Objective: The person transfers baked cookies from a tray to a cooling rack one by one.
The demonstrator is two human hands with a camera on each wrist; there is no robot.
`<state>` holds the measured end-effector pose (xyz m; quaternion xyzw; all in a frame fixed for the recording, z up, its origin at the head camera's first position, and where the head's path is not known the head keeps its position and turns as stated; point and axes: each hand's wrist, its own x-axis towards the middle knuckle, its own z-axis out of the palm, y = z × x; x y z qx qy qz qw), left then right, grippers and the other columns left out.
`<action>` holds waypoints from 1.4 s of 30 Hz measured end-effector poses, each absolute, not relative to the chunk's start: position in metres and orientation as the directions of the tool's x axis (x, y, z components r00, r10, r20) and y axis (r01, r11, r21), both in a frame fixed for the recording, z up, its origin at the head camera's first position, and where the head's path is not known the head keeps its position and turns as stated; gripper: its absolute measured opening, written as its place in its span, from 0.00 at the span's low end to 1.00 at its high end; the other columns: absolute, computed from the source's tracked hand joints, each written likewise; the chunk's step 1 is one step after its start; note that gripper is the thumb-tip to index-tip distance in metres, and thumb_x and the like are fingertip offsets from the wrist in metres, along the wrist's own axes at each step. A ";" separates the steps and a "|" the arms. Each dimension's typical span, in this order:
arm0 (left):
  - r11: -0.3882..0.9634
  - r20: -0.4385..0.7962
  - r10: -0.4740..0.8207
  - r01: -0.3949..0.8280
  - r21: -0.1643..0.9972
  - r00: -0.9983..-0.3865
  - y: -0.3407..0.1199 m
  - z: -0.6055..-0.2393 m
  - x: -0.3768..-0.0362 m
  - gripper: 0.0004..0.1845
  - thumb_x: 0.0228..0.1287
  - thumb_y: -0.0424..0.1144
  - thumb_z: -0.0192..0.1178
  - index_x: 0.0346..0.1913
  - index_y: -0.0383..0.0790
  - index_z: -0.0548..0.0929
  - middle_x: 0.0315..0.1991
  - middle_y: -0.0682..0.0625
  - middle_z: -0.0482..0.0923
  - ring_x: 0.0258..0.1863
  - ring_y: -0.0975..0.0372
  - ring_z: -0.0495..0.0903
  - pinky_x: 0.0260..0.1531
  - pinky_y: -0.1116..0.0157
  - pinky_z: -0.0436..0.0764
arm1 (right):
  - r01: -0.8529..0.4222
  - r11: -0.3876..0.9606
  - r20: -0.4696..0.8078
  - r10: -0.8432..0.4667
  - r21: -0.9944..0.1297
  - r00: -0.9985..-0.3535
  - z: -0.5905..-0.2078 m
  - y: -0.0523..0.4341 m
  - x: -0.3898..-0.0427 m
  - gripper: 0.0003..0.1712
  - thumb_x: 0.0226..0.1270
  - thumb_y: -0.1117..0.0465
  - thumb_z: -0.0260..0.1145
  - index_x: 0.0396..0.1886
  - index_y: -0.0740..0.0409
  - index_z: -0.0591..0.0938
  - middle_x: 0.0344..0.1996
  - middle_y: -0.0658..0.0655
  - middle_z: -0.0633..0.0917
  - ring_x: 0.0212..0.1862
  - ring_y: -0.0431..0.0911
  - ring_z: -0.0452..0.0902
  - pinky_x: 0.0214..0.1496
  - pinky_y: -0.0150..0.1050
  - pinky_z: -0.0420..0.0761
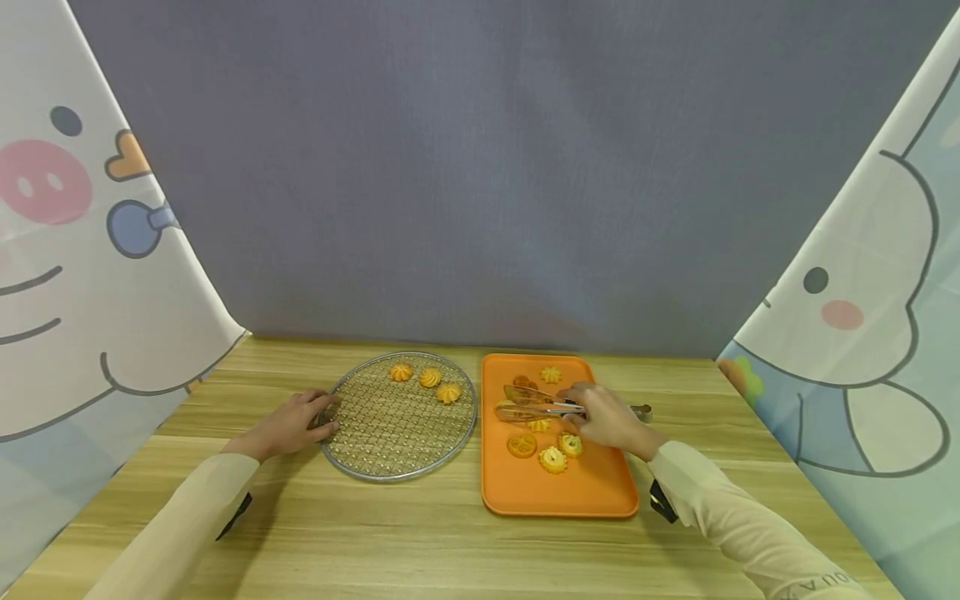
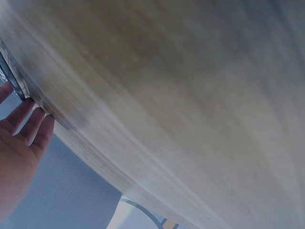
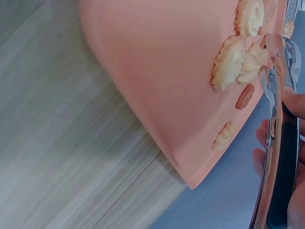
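On the left, the left hand point(image 1: 296, 423) rests on the wooden table point(image 1: 420, 533) with relaxed fingers touching the near-left rim of the round wire rack point(image 1: 400, 417), gripping nothing. Three cookies point(image 1: 429, 378) lie close together on the rack's far side. Just right of the rack sits the orange tray point(image 1: 570, 492), with one cookie near its far edge and several more clustered toward its middle. Over the tray, the right hand point(image 1: 611, 418) curls its fingers round the handle end of metal tongs point(image 1: 534, 402), whose tips point left, slightly apart, above the tray's cookies.
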<state>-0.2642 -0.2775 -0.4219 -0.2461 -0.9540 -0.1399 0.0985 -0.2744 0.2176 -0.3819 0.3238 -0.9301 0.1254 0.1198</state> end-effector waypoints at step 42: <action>0.839 0.258 0.444 0.499 0.217 -0.858 -0.278 -0.422 -0.264 0.23 0.59 0.43 0.61 0.54 0.33 0.75 0.49 0.32 0.73 0.47 0.37 0.72 0.45 0.41 0.71 | -0.681 0.722 0.349 -0.611 -0.121 -0.710 -0.371 0.191 -0.283 0.19 0.55 0.63 0.67 0.49 0.58 0.81 0.39 0.56 0.84 0.24 0.38 0.69 0.22 0.28 0.67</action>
